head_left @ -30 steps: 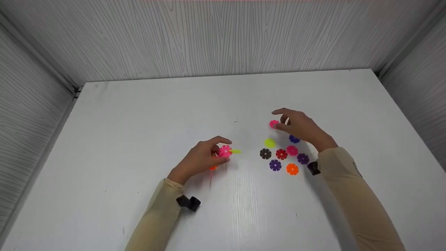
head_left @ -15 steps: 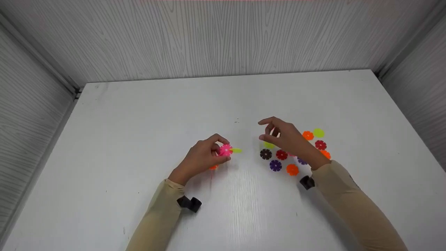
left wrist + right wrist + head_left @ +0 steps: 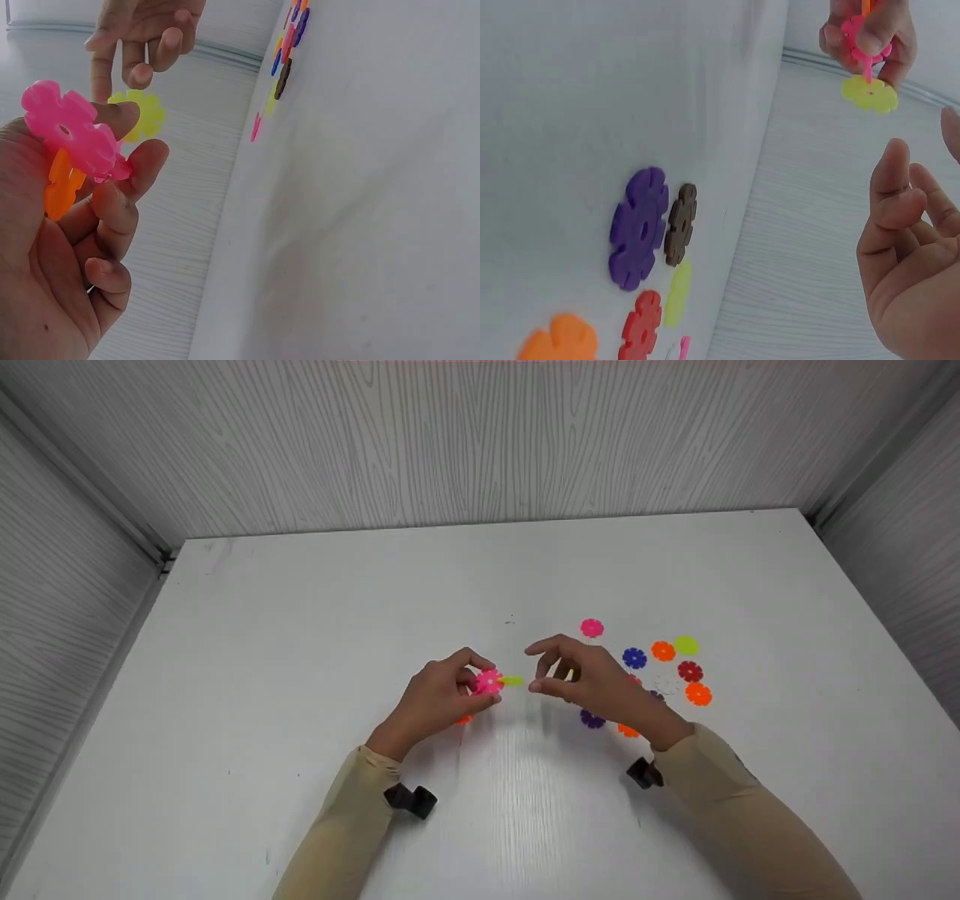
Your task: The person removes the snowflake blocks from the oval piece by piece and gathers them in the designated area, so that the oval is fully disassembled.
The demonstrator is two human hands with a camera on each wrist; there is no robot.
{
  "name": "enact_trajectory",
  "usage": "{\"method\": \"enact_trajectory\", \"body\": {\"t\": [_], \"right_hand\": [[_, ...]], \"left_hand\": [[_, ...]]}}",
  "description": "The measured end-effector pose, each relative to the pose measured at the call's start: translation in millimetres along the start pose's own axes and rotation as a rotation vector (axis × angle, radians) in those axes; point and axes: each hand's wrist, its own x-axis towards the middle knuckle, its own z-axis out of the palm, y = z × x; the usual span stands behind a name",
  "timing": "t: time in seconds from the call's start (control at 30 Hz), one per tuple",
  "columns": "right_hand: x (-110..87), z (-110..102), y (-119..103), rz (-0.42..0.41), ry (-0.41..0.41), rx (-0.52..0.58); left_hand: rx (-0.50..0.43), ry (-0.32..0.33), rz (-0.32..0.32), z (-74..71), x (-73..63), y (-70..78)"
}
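Note:
My left hand (image 3: pixel 431 699) pinches a small cluster of interlocking plastic flower discs between thumb and fingers, raised over the white table. A pink disc (image 3: pixel 71 131) faces its wrist camera, with an orange disc (image 3: pixel 63 191) below and a yellow disc (image 3: pixel 151 118) sticking out toward the right hand. A second pink piece shows partly behind the fingers. Just right of the yellow disc, my right hand (image 3: pixel 600 679) hovers with fingers loosely bent and thumb apart from them. Nothing lies between its fingers in the right wrist view.
Loose discs lie flat beneath and beyond the right hand: a pink disc (image 3: pixel 592 628), a blue disc (image 3: pixel 634 658), a purple disc (image 3: pixel 639 229), a brown disc (image 3: pixel 681 225) and several others. A pale wood-grain panel (image 3: pixel 480 442) stands behind the table.
My right hand has moved left and nearer to me, from beside the loose pink disc, which stays on the table, toward the cluster. The left hand has hardly moved.

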Motion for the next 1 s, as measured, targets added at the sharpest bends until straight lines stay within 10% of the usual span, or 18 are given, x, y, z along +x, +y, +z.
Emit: {"method": "enact_trajectory", "body": {"t": [1.0], "right_hand": [[-1.1, 21.4, -2.4, -0.113, 0.088, -0.151]], "left_hand": [[-0.012, 0.0, 0.1, 3.0, -4.2, 7.4]]}}
